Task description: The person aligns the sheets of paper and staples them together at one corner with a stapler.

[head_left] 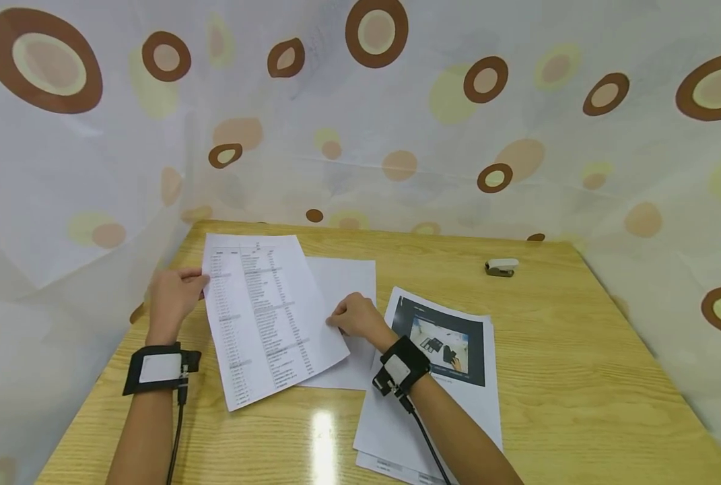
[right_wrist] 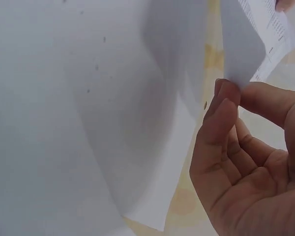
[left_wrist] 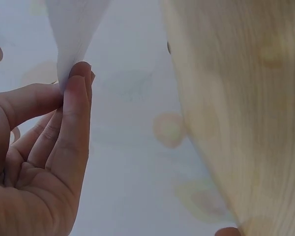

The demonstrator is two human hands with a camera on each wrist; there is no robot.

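A printed sheet of paper with columns of small text is held up at a slant between both hands. My left hand pinches its left edge between thumb and fingers; the left wrist view shows the paper edge-on in that pinch. At the opposite edge my right hand pinches the sheet, and its fingertips close on the paper's edge in the right wrist view. Beneath lies a blank white sheet on the table, partly hidden by the printed one.
Right of the hands, under my right forearm, lies a stack of papers, its top page printed with a dark picture. A small white and dark stapler sits at the table's back right. A patterned curtain surrounds the wooden table.
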